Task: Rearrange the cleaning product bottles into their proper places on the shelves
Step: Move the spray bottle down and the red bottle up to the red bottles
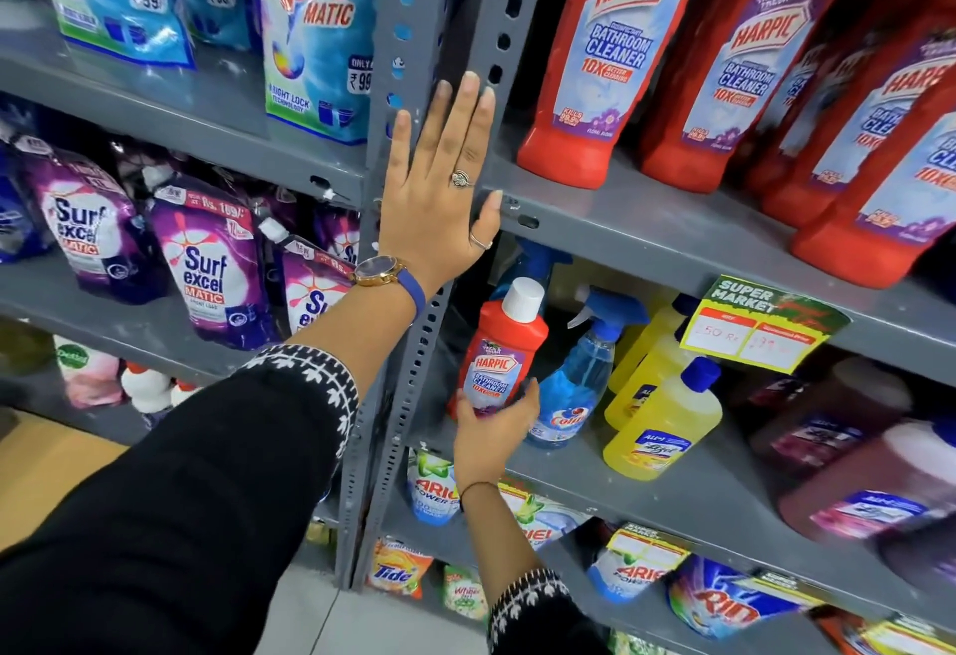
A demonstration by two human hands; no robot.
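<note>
My right hand (pixel 489 439) grips a small red Harpic bathroom cleaner bottle (pixel 504 349) with a white cap, low on its label. The bottle is upright at the left end of the middle shelf (pixel 569 468), next to a blue Colin spray bottle (pixel 574 380). My left hand (pixel 439 188) is flat and open against the grey shelf upright (pixel 414 33), fingers pointing up, holding nothing. Large red Harpic bottles (pixel 615 54) stand in a row on the shelf above. Yellow Lizol bottles (pixel 662 421) stand right of the spray bottle.
Dark maroon bottles (pixel 853 473) fill the right of the middle shelf. A supermarket price tag (pixel 760 323) hangs from the upper shelf edge. Surf Excel pouches (pixel 207 266) and Rin packs (pixel 315 33) fill the left bay. Ariel and Tide packs (pixel 429 489) lie below.
</note>
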